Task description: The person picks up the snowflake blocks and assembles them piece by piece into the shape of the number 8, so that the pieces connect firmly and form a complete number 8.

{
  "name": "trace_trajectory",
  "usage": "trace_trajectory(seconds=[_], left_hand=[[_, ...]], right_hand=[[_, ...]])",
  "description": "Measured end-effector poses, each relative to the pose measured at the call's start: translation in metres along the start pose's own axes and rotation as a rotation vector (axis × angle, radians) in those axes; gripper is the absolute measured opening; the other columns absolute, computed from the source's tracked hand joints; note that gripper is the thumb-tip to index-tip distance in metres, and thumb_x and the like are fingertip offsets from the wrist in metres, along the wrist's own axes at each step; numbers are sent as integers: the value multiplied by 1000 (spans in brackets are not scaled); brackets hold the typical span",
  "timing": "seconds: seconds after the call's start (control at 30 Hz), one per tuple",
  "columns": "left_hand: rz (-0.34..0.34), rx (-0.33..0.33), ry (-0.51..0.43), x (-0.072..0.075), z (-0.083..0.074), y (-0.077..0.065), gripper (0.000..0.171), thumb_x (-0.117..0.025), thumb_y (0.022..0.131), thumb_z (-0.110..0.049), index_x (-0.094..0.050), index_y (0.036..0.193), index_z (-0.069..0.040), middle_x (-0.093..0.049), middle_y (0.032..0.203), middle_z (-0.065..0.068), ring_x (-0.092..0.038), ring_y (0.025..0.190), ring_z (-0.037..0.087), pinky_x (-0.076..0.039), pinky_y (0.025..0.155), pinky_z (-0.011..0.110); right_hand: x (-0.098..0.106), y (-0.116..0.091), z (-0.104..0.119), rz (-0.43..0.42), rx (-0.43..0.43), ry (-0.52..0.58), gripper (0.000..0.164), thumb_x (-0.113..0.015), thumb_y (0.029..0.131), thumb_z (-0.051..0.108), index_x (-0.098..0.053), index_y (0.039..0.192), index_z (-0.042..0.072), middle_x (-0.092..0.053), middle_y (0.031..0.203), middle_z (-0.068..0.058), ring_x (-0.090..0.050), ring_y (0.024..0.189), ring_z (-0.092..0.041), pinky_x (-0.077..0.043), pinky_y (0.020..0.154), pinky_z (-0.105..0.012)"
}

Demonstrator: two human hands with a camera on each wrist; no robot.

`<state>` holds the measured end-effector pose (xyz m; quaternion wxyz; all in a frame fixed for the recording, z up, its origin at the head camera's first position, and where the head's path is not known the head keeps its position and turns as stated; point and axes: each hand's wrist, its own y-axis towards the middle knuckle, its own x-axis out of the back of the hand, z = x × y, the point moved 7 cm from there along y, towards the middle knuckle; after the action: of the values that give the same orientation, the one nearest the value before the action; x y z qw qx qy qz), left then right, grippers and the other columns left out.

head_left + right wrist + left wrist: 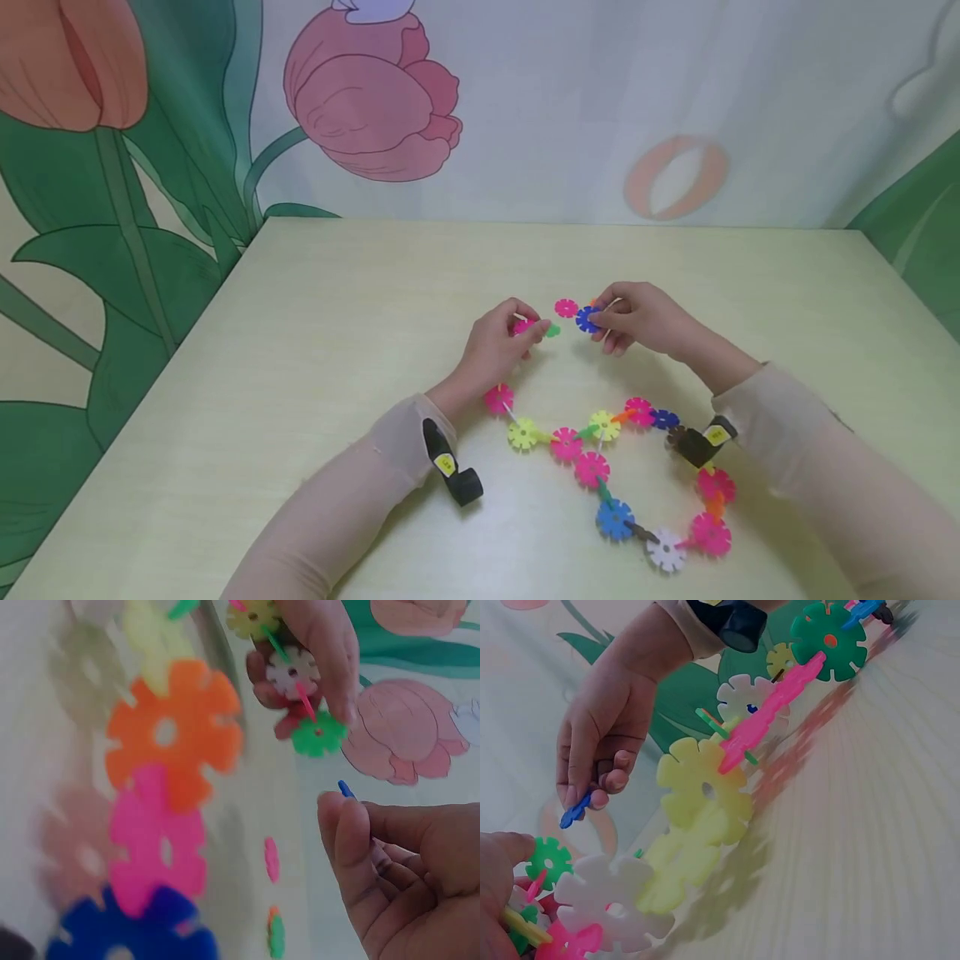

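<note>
A chain of notched plastic snowflake discs in many colours lies on the table, with a pink disc just below my left hand. That hand grips one end of the chain, where a green disc sticks out past the fingers. My right hand pinches a loose blue disc between thumb and fingertips. In the right wrist view this blue disc is edge-on, a short gap from the green one. Fingers partly cover both discs.
A loose pink disc lies on the table beyond my hands, with an orange and green piece near it. The chain forms a loop at the front right, past a white disc. A flowered backdrop stands behind the table.
</note>
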<state>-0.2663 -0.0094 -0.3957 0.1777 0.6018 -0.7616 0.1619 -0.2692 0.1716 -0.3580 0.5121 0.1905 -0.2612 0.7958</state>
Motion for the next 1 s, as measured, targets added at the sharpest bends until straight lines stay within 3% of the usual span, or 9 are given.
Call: trace_trajectory(seconds=[0.27,0.7,1.0], left_hand=[[3,1,-25,0,-1,1,27,-64,91,-37,-57,107,-16,-66,90,6,-60,69,19,-43,58,23],[3,-55,-40,1,-9,-4,25,-64,92,-34,-58,106,-14,-69,92,10,-61,68,19,-43,58,23],[-10,-98,-25,0,-11,-4,24,-64,92,-34,-59,105,-14,-62,82,9,-60,66,18,-43,59,23]], right_hand=[[-19,4,2,15,9,87,22,-53,98,10,-50,112,-6,-69,96,-26,-68,64,-14,-58,66,-27],[-23,-1,6,65,85,130,20,-53,98,9,-53,107,-9,-69,81,-15,-65,60,-13,-57,62,-27],[-19,-2,10,22,114,40,17,-54,97,8,-55,106,-6,-67,85,-22,-65,61,-16,-57,61,-26]])
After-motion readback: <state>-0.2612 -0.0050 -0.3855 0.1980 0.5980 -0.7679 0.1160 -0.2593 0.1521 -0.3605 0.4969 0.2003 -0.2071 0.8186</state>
